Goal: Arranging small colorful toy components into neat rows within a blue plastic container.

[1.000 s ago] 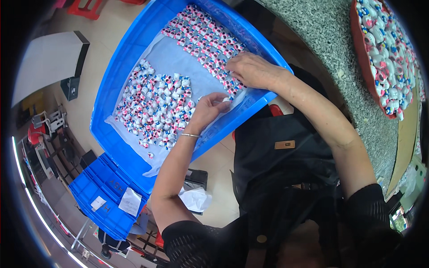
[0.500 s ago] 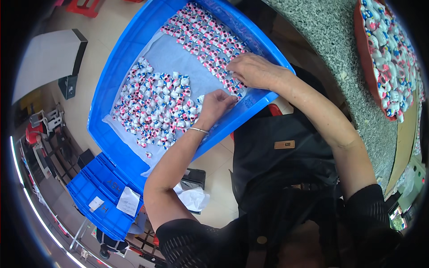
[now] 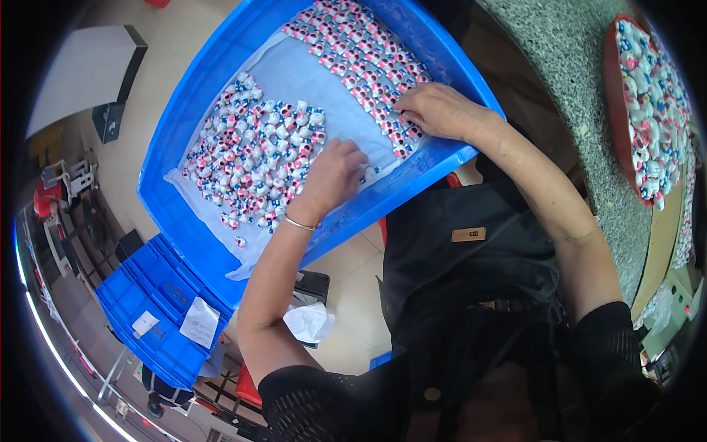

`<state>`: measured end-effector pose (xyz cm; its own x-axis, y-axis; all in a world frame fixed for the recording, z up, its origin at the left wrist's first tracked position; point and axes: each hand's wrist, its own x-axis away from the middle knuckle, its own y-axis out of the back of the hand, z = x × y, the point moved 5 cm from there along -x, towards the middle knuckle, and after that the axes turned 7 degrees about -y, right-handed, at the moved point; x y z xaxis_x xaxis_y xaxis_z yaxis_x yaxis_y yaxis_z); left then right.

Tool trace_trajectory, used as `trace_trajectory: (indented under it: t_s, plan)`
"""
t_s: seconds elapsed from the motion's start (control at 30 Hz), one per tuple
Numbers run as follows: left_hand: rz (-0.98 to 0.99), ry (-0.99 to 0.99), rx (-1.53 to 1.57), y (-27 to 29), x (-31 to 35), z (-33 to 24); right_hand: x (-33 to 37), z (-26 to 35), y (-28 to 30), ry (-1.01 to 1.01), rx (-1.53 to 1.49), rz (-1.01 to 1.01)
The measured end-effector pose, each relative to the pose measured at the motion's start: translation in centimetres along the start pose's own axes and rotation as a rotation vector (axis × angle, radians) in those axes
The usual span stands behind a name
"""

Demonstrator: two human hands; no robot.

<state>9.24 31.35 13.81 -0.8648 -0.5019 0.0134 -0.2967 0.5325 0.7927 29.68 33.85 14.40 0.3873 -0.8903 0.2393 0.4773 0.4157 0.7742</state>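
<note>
A deep blue plastic bin (image 3: 166, 136) is lined with a white sheet (image 3: 291, 74). On the sheet's left side lies a loose pile of small white, pink and blue cartoon figurines (image 3: 254, 151). Along the far right, similar figurines (image 3: 361, 55) stand in close, neat rows. My left hand (image 3: 339, 175) is closed, fingers curled, between the pile and the bin's near wall; a few figurines show by its fingertips. My right hand (image 3: 442, 110) is closed over the near end of the rows, fingertips bent down at their edge. What either hand pinches is hidden.
To the right, a red container (image 3: 622, 110) heaped with more figurines stands on a speckled stone counter (image 3: 541, 51). A blue crate (image 3: 158, 309) with paper labels sits below the bin at left. Crumpled white paper (image 3: 309, 322) lies near the floor.
My left hand has drawn away from the near end of the rows, leftward toward the loose pile. My right hand stays by the rows. The whole view has shifted slightly.
</note>
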Motion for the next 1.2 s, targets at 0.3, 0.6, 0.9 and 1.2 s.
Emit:
trace_trajectory:
  t_s: [0.3,0.6,0.9,1.2]
  plan:
    - [0.224,-0.292,-0.261,-2.8,-1.5,-0.7,-3.0,3.2,-0.8,0.151,0.061,0.017]
    - [0.194,-0.194,-0.096,-1.3,-0.7,-0.3,-5.6,3.7,-0.8,0.149,0.017,-0.037]
    - [-0.732,0.596,0.894,6.9,-2.7,13.3,-12.2,4.1,-1.1,0.187,0.191,-0.217]
    - [-1.114,0.584,0.717,6.6,-7.6,22.9,-18.3,4.3,-0.3,0.169,0.286,-0.411]
